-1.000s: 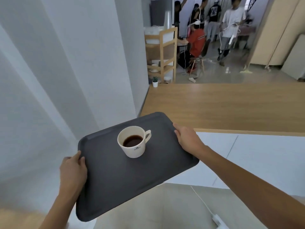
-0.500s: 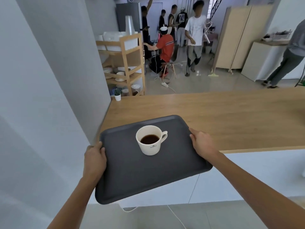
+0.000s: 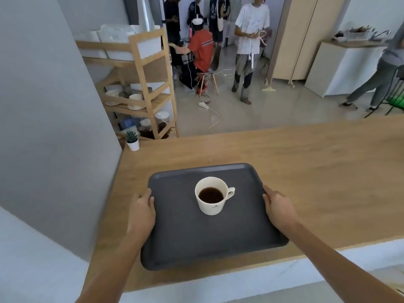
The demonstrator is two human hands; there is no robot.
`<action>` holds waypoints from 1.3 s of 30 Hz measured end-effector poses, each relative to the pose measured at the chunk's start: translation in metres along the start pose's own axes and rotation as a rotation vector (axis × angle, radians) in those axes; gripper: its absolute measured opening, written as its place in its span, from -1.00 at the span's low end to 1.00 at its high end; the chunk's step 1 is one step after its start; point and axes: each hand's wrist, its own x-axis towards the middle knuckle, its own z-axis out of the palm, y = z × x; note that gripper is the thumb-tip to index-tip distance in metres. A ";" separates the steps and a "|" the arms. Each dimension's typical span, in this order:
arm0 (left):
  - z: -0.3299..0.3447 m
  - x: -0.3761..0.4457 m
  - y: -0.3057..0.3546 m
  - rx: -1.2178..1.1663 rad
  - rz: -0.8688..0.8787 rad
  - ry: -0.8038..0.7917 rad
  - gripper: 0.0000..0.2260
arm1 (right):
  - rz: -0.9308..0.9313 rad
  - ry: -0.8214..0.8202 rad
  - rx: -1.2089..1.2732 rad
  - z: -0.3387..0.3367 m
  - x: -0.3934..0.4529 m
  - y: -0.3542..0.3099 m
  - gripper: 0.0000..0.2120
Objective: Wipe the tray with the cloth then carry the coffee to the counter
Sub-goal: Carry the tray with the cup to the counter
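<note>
A dark grey tray (image 3: 196, 241) is over the near left part of the wooden counter (image 3: 317, 171). A white cup of black coffee (image 3: 211, 196) stands upright a little behind the tray's middle, handle to the right. My left hand (image 3: 142, 209) grips the tray's left rim with the thumb on top. My right hand (image 3: 276, 207) grips the right rim the same way. I cannot tell whether the tray rests on the counter or is held just above it. No cloth is in view.
A grey wall (image 3: 50, 127) runs along the counter's left end. A small potted plant (image 3: 132, 139) stands at the counter's far left corner. Beyond are a wooden shelf (image 3: 144, 84) with dishes and several people (image 3: 251, 40) on the floor.
I have come up to the counter; the tray with the cup has moved forward and now lies level over the countertop instead of short of its edge. Both hands keep their grip.
</note>
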 end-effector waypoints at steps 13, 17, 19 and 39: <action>0.070 0.109 -0.003 0.013 -0.057 -0.162 -0.60 | 0.124 -0.067 -0.060 0.053 0.111 0.008 -0.59; 0.082 0.121 0.000 0.045 -0.086 -0.173 -0.60 | 0.114 -0.086 -0.073 0.058 0.129 0.015 -0.60; 0.086 0.125 0.002 0.051 -0.107 -0.179 -0.60 | 0.103 -0.095 -0.085 0.060 0.137 0.018 -0.60; 0.050 0.147 0.010 -0.045 -0.329 -0.126 -0.64 | -0.148 -0.047 0.001 0.030 0.212 -0.044 -0.69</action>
